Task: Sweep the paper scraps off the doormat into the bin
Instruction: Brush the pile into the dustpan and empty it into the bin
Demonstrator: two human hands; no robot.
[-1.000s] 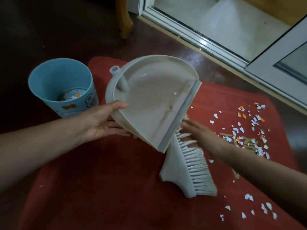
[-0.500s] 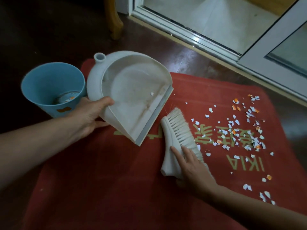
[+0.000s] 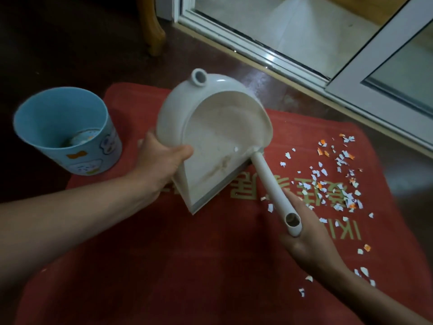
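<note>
Nearest: right hand (image 3: 307, 240), closed under and round the handle end of the brush (image 3: 269, 184); fingers mostly hidden beneath the tube, thumb side not clear. Half a second back, same hand flat on the brush as it lay on the doormat (image 3: 187, 266); now lifted by the handle, open end toward the camera, bristle head out of sight behind the dustpan.

A few stray paper scraps (image 3: 342, 188) near the right forearm, at the mat's near right edge.

Mid-frame: left hand (image 3: 161, 165) gripping the side wall of the dustpan (image 3: 222, 137), thumb over the rim. Pan tipped more steeply than a moment ago, lip down and to the right, low corner close to the mat; contact not certain. One small white scrap inside, otherwise only dust streaks.

Beyond and right: main scatter of scraps, white and orange, unmoved on the mat's right half, well apart from the pan's lip.

Far left: blue bin (image 3: 93, 160) upright beside the mat's corner, a little paper visible at the bottom.

Farthest: sliding-door track (image 3: 269, 50), wooden chair leg (image 3: 153, 31).

Judgement: tools now in working grip, sweeping proper not yet begun. Pan likely to need setting down nearer the scatter.
</note>
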